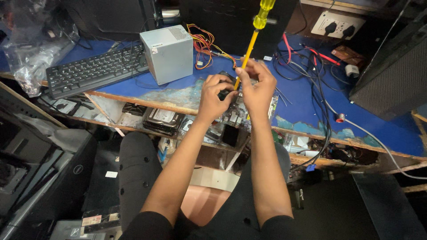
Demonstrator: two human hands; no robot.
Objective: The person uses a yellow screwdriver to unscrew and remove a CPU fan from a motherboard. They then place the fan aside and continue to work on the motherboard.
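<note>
1. Here our right hand (258,86) pinches the yellow screwdriver (252,42) upright.
2. Our left hand (215,95) grips the circuit board (233,116) at the tabletop (302,106) edge.
3. A grey box (168,53) stands nearby.

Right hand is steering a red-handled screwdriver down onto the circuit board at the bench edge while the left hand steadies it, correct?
Not quite: the screwdriver has a yellow handle and shaft, not red, as the head view shows. The right hand does guide it onto the circuit board, and the left hand steadies it.
</note>
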